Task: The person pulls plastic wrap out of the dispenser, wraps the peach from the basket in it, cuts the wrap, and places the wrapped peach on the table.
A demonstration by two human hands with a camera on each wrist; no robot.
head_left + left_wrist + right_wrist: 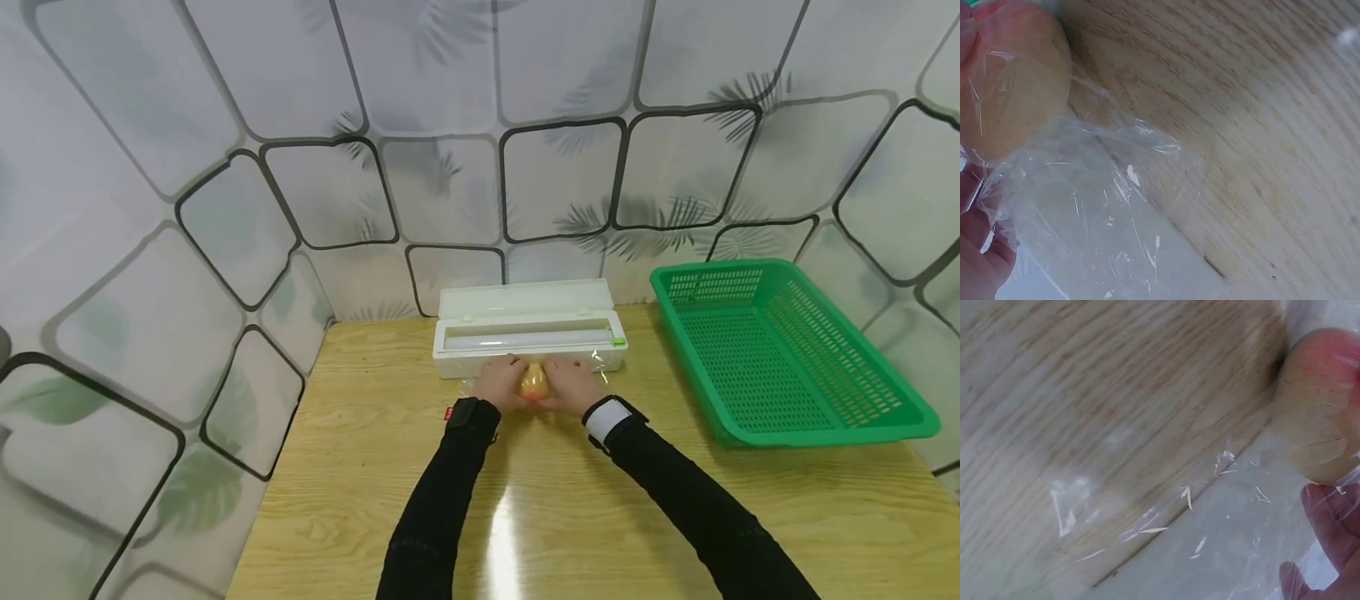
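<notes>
Wht box [459,362] just behind fruit [534,384] in hands [498,383], grn bskt [765,367] R

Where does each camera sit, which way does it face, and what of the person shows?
Head: on the head, facing forward and down at table, white box and green basket; left hand, right hand and black sleeves show.
Left wrist: on that wrist, facing fruit and clear film; fingers show at left.
Right wrist: on that wrist, facing the same fruit; fingers show lower right.
Both wrist views share fruit, film and table.
</notes>
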